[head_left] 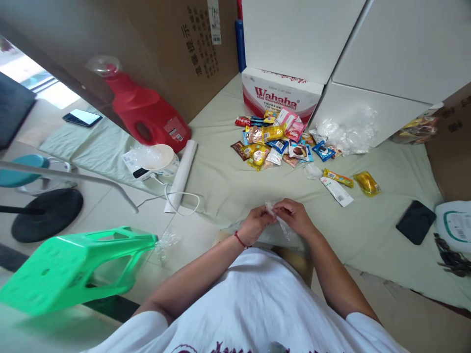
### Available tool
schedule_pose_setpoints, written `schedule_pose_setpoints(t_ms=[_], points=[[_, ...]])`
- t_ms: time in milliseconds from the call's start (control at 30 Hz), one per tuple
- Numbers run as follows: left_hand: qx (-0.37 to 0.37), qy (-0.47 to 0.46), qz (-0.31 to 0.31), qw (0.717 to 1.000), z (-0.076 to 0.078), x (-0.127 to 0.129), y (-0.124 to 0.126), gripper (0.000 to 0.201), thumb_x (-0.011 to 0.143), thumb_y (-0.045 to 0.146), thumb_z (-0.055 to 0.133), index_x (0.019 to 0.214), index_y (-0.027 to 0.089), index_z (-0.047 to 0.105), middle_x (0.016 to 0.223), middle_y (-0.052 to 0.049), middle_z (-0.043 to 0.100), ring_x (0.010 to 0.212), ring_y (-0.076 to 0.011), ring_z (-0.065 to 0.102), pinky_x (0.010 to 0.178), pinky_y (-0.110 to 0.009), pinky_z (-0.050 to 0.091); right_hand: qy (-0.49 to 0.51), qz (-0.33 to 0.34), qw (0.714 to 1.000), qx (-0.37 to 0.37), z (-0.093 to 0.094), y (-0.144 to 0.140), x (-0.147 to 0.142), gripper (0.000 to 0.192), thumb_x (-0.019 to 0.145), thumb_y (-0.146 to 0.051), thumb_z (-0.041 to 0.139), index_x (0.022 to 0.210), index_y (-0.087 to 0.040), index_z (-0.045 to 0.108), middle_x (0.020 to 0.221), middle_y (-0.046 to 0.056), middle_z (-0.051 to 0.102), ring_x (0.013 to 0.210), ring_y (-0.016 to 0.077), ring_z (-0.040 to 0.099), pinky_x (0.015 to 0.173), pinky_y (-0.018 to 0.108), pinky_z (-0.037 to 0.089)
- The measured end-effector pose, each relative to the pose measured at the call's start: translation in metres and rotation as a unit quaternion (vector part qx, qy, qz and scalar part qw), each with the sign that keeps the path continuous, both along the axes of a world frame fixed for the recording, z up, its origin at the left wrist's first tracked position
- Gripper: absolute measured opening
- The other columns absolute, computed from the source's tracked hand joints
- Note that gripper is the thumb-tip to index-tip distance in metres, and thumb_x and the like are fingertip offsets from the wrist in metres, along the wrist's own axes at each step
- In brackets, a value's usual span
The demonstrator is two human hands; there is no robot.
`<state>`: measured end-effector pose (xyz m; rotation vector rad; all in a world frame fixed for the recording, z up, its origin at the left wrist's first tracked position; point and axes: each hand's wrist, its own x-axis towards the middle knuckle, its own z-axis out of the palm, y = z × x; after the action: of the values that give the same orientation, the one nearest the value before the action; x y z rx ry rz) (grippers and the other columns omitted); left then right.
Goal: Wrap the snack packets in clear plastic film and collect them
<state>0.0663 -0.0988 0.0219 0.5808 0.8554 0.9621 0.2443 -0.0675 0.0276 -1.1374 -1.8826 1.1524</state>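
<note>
Close to my body, my left hand (253,224) and my right hand (293,215) pinch a thin clear plastic bag (282,224) between them. Its top is bunched at the fingertips, and a loose part hangs below my right hand. Whether anything is inside it I cannot tell. Beyond my hands lies a pile of wrapped snacks (273,139) in many colours. Nearer on the right are a yellow snack stick (338,178), a white packet (336,191) and a yellow wrapped cake (366,184). A small crumpled clear bag (312,170) rests beside the pile.
A Wahaba-type carton (281,95) stands behind the snacks, with clear plastic bags (348,130) to its right. Leftward are a red jug (147,110), a paper cup (164,159), a white roll (181,176) and a green stool (81,267). A black wallet-like item (415,221) lies right.
</note>
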Motion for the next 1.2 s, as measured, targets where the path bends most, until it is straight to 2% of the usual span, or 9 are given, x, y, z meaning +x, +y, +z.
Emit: schedule_pose_setpoints(t_ms=[267, 500, 633, 733, 833, 900, 967, 1033, 1200], points=[[0.014, 0.089, 0.036, 0.995, -0.001, -0.007, 0.007, 0.028, 0.061, 0.037, 0.091, 0.079, 0.019, 0.081, 0.083, -0.003, 0.077, 0.080, -0.0184, 0.065, 0.078, -0.030, 0.048, 0.060, -0.119, 0.990, -0.049, 0.002, -0.001, -0.004, 0.025, 0.084, -0.048, 0.074, 0.083, -0.023, 0.077, 0.073, 0.000, 0.055, 0.061, 0.0123, 0.043, 0.058, 0.026, 0.035], [-0.023, 0.062, -0.034, 0.997, 0.002, -0.039, 0.020, 0.039, 0.056, 0.038, 0.097, 0.082, 0.015, 0.081, 0.081, -0.005, 0.076, 0.069, -0.0121, 0.060, 0.069, -0.025, 0.046, 0.107, -0.135, 0.982, -0.083, 0.020, 0.013, 0.031, 0.028, 0.078, -0.049, 0.079, 0.081, -0.022, 0.072, 0.087, 0.002, 0.063, 0.076, 0.0153, 0.054, 0.071, 0.028, 0.045], [-0.018, 0.044, -0.078, 0.996, 0.006, -0.055, 0.024, 0.041, 0.058, 0.042, 0.098, 0.080, 0.014, 0.077, 0.080, -0.006, 0.073, 0.069, -0.0115, 0.062, 0.067, -0.024, 0.046, 0.086, -0.145, 0.979, -0.118, 0.027, 0.038, 0.053, 0.033, 0.079, -0.054, 0.074, 0.085, -0.022, 0.068, 0.079, 0.001, 0.063, 0.074, 0.0168, 0.056, 0.073, 0.030, 0.047], [-0.016, 0.070, -0.041, 0.997, 0.002, -0.056, 0.027, 0.044, 0.057, 0.044, 0.097, 0.082, 0.015, 0.075, 0.077, -0.003, 0.071, 0.066, -0.0108, 0.060, 0.064, -0.024, 0.044, -0.039, -0.237, 0.970, -0.046, 0.034, 0.060, 0.062, 0.033, 0.078, -0.053, 0.071, 0.085, -0.021, 0.068, 0.077, 0.002, 0.062, 0.071, 0.0177, 0.053, 0.071, 0.032, 0.046], [0.008, 0.113, 0.007, 0.994, -0.003, -0.050, 0.030, 0.041, 0.060, 0.044, 0.094, 0.083, 0.016, 0.074, 0.074, 0.000, 0.068, 0.066, -0.0102, 0.057, 0.064, -0.023, 0.042, -0.138, -0.356, 0.922, 0.067, 0.047, 0.062, 0.060, 0.033, 0.085, -0.052, 0.063, 0.086, -0.019, 0.068, 0.082, 0.005, 0.064, 0.075, 0.0195, 0.054, 0.076, 0.035, 0.046], [0.033, 0.131, 0.013, 0.991, -0.004, -0.045, 0.032, 0.037, 0.063, 0.042, 0.090, 0.085, 0.016, 0.075, 0.072, 0.001, 0.066, 0.064, -0.0094, 0.053, 0.062, -0.023, 0.038, -0.120, -0.287, 0.949, 0.047, 0.055, 0.048, 0.047, 0.036, 0.092, -0.053, 0.056, 0.089, -0.019, 0.070, 0.082, 0.006, 0.067, 0.076, 0.0201, 0.058, 0.076, 0.034, 0.047], [0.049, 0.132, 0.010, 0.990, -0.001, -0.040, 0.032, 0.035, 0.066, 0.041, 0.087, 0.086, 0.016, 0.074, 0.070, 0.002, 0.063, 0.062, -0.0090, 0.050, 0.060, -0.024, 0.037, -0.086, -0.118, 0.989, -0.036, 0.054, 0.030, 0.028, 0.035, 0.092, -0.052, 0.059, 0.091, -0.020, 0.072, 0.083, 0.005, 0.070, 0.077, 0.0197, 0.061, 0.073, 0.032, 0.048], [0.041, 0.119, 0.007, 0.992, 0.003, -0.036, 0.030, 0.036, 0.069, 0.043, 0.085, 0.089, 0.016, 0.072, 0.072, 0.002, 0.062, 0.064, -0.0099, 0.052, 0.062, -0.024, 0.040, -0.076, -0.007, 0.992, -0.100, 0.046, 0.014, 0.005, 0.028, 0.089, -0.048, 0.063, 0.087, -0.021, 0.072, 0.079, 0.003, 0.070, 0.072, 0.0177, 0.061, 0.068, 0.029, 0.046], [-0.012, 0.134, 0.032, 0.990, 0.009, -0.027, 0.023, 0.055, 0.066, 0.043, 0.088, 0.110, 0.021, 0.063, 0.080, 0.003, 0.064, 0.070, -0.0129, 0.060, 0.064, -0.025, 0.045, -0.062, -0.048, 0.990, -0.115, 0.018, 0.004, -0.029, 0.021, 0.085, -0.040, 0.061, 0.078, -0.021, 0.068, 0.064, -0.002, 0.060, 0.059, 0.0134, 0.049, 0.057, 0.025, 0.036]])
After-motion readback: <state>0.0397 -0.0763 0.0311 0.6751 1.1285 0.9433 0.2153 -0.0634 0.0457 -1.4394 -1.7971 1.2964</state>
